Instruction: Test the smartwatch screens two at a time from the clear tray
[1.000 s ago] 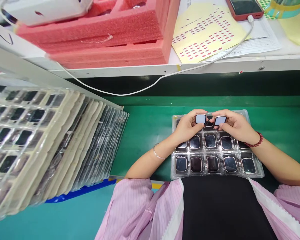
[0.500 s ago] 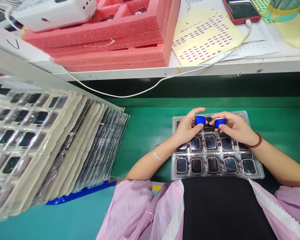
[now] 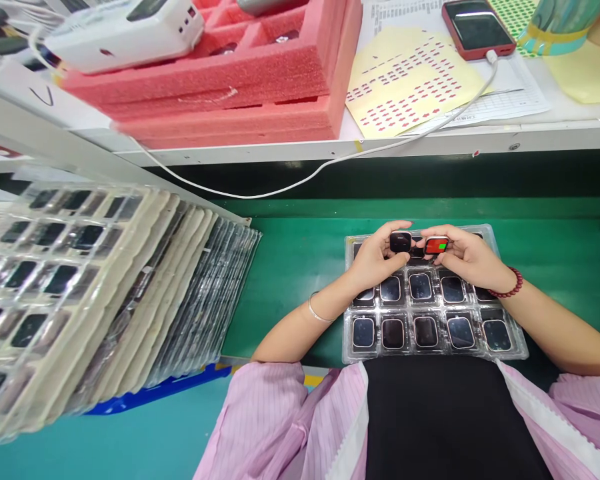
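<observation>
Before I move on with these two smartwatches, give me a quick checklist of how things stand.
1. Left hand gripping its smartwatch: ok.
2. Right hand gripping the other smartwatch: ok.
3. Both screens lit: not ok; the left one looks dark, the right shows red with a green patch.
4. White cable away from both hands: ok.
5. Free slots in the clear plastic tray for both: cannot tell; hands hide part of the back row.

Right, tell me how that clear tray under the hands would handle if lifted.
The clear tray looks thin-walled, so it may flex if held by one edge. Rows of watches probably make it weightier than bare plastic. Each sits recessed, so sliding should be limited.
</observation>
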{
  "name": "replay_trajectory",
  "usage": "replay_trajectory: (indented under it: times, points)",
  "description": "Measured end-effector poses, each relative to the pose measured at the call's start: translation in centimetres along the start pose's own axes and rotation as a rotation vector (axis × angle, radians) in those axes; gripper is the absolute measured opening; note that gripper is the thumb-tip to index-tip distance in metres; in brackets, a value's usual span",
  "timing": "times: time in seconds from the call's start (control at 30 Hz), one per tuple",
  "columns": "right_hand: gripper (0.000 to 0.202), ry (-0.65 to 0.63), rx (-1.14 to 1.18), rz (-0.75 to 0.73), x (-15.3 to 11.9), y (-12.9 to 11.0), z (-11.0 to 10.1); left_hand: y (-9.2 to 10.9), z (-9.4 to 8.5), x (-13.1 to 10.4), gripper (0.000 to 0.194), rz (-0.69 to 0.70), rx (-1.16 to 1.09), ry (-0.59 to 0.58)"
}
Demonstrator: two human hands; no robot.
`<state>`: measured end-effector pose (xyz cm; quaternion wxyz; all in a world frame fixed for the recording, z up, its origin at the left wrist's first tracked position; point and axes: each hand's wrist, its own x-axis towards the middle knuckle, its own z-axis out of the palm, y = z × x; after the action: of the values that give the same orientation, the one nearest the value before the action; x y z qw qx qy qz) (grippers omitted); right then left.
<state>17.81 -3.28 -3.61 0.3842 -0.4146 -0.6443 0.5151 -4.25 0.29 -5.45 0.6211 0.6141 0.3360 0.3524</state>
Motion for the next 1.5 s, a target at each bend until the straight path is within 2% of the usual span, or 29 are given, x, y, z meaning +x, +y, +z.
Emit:
replay_trajectory:
  times: [0.43, 0.6, 0.8, 1.07, 1.33, 1.5]
  points:
    - [0.036, -0.006, 0.000, 0.002, -0.1, 0.1, 0.0, 0.0, 0.0, 0.3, 0.030, 0.024, -0.066, 0.017]
    - [0.026, 0.010, 0.007, 0.040, -0.1, 0.1, -0.1, 0.3, 0.1, 0.1, 0.034, -0.021, -0.094, 0.021]
    - [0.022, 0.041, 0.039, 0.089, -0.2, -0.1, -0.2, 0.8, 0.0, -0.1, 0.041, -0.098, -0.083, 0.043]
    - [0.020, 0.054, 0.054, 0.100, -0.6, 0.0, 0.0, 0.1, 0.3, 0.0, 0.049, -0.096, -0.115, 0.009]
    - [0.027, 0.068, 0.012, 0.061, -0.4, 1.0, 0.0, -0.5, 0.6, 0.3, 0.051, -0.084, -0.110, -0.026]
    - [0.041, 0.043, 0.027, 0.067, -0.3, 1.1, 0.4, -0.6, 0.5, 0.3, 0.053, -0.064, -0.131, -0.029]
